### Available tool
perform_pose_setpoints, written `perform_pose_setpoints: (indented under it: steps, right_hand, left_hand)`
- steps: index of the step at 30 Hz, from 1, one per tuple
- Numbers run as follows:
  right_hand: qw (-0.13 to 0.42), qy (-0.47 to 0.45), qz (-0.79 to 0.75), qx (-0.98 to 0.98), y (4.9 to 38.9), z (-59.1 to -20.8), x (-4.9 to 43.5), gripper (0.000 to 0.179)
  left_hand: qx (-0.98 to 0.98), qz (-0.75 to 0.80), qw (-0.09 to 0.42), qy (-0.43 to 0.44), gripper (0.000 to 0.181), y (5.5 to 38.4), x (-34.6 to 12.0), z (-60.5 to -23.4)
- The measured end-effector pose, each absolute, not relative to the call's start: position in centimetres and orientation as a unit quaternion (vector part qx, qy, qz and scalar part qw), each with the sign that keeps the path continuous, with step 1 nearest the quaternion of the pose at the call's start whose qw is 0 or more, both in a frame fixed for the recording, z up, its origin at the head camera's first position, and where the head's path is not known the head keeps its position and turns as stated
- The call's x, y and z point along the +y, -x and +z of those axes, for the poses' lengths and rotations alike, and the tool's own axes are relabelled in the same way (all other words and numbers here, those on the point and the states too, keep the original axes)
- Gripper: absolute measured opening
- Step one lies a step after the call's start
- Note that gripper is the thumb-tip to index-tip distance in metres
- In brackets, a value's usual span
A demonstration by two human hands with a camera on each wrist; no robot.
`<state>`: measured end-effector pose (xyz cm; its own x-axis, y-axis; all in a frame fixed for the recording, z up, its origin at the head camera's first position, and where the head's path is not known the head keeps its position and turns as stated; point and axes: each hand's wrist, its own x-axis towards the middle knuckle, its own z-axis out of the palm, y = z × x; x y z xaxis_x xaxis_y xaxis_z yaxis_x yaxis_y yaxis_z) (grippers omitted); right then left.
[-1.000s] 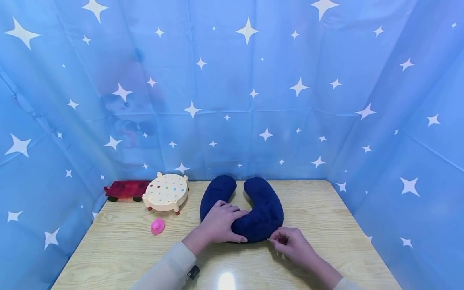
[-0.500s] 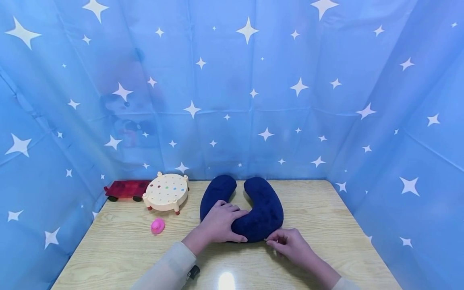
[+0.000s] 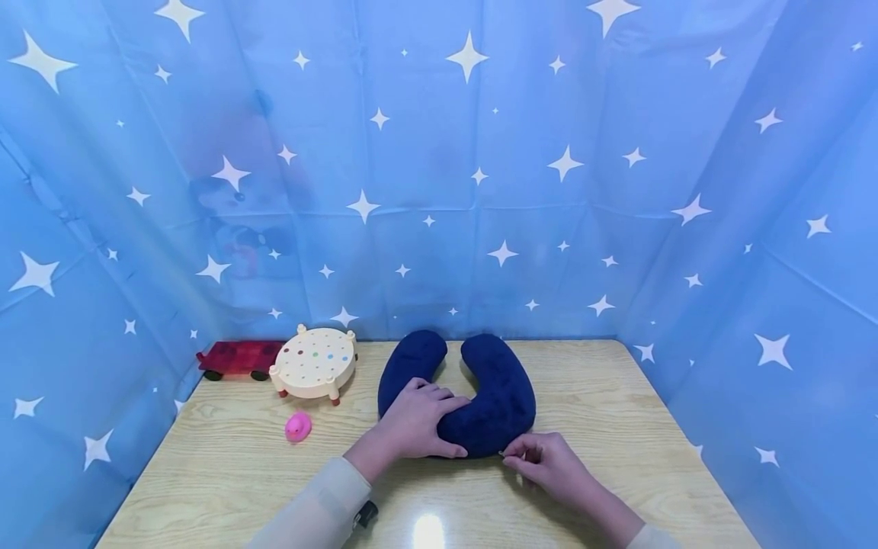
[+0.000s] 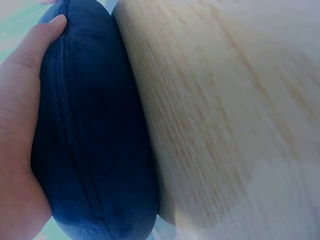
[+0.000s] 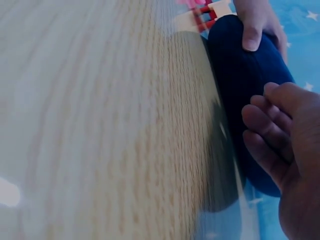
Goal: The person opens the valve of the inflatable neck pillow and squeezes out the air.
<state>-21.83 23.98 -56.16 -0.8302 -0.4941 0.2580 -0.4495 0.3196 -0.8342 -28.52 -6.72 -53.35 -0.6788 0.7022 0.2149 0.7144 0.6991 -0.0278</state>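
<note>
A dark navy U-shaped neck pillow (image 3: 504, 389) lies on the wooden table, its two ends toward the back curtain. My left hand (image 3: 417, 421) grips the pillow's near curve, fingers over the top and thumb along the front side. In the left wrist view a zipper (image 4: 72, 127) runs along that side, and the thumb (image 4: 56, 25) rests at the seam. My right hand (image 3: 552, 467) pinches a small shiny zipper pull (image 3: 501, 454) at the pillow's lower right edge, mostly covered by thumb and forefinger. Its other fingers (image 5: 265, 127) are curled beside the pillow.
At the back left stand a red toy cart (image 3: 236, 358) with black wheels and a cream round toy table (image 3: 315, 362) with coloured dots. A pink rubber duck (image 3: 298, 427) sits in front of them. Blue star-patterned curtains (image 3: 439, 252) enclose the table (image 3: 617, 412).
My right hand has moved slightly left along the pillow's front edge, still pinching the zipper pull. The left hand and the pillow have stayed in place.
</note>
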Motion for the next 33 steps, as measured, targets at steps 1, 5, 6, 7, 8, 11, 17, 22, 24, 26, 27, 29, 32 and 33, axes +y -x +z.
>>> perform_pose_setpoints:
  steps: [1,5,6,7,8,11,17,22,24,26,27,29,32,33]
  right_hand:
    - [0.023,0.289,-0.505,0.813,21.8,-56.2,23.9,0.006]
    - [0.031,0.283,-0.505,0.815,21.8,-56.1,23.8,0.007]
    - [0.033,0.282,-0.505,0.815,21.8,-56.1,23.8,0.007]
    - [0.034,0.282,-0.505,0.815,21.7,-56.1,23.8,0.008]
    - [0.035,0.281,-0.504,0.816,21.7,-56.1,23.8,0.008]
    - [0.036,0.282,-0.504,0.816,21.7,-56.2,23.8,0.006]
    - [0.035,0.291,-0.506,0.811,21.8,-56.4,24.0,0.004]
    - [0.023,0.303,-0.506,0.808,21.6,-56.7,23.8,0.005]
    - [0.019,0.305,-0.506,0.806,21.6,-56.8,23.6,0.005]
    - [0.019,0.306,-0.508,0.805,21.5,-56.8,23.4,0.006]
    - [0.019,0.305,-0.509,0.805,21.5,-56.8,23.3,0.006]
    - [0.022,0.302,-0.512,0.804,21.4,-56.7,23.1,0.006]
    - [0.029,0.298,-0.512,0.805,21.3,-56.6,22.9,0.008]
    - [0.030,0.297,-0.513,0.805,21.3,-56.6,22.8,0.009]
  left_hand:
    - [-0.916,-0.029,0.105,0.387,0.090,28.5,-6.7,-53.3]
    - [-0.916,-0.030,0.108,0.386,0.090,28.5,-6.7,-53.3]
    - [-0.916,-0.030,0.108,0.386,0.090,28.5,-6.7,-53.3]
    - [-0.916,-0.030,0.108,0.386,0.090,28.4,-6.7,-53.3]
    - [-0.916,-0.031,0.108,0.385,0.090,28.4,-6.7,-53.2]
    - [-0.917,-0.030,0.105,0.384,0.090,28.4,-6.7,-53.2]
    - [-0.918,-0.024,0.103,0.383,0.090,28.4,-6.7,-53.2]
    - [-0.914,-0.024,0.110,0.389,0.090,28.4,-6.7,-53.2]
    - [-0.914,-0.025,0.111,0.389,0.090,28.4,-6.7,-53.2]
    - [-0.915,-0.025,0.109,0.389,0.090,28.4,-6.7,-53.3]
    - [-0.915,-0.025,0.108,0.388,0.090,28.4,-6.7,-53.3]
    - [-0.915,-0.026,0.107,0.388,0.090,28.5,-6.7,-53.4]
    - [-0.916,-0.028,0.106,0.387,0.090,28.5,-6.7,-53.5]
    - [-0.916,-0.029,0.105,0.386,0.090,28.5,-6.7,-53.5]
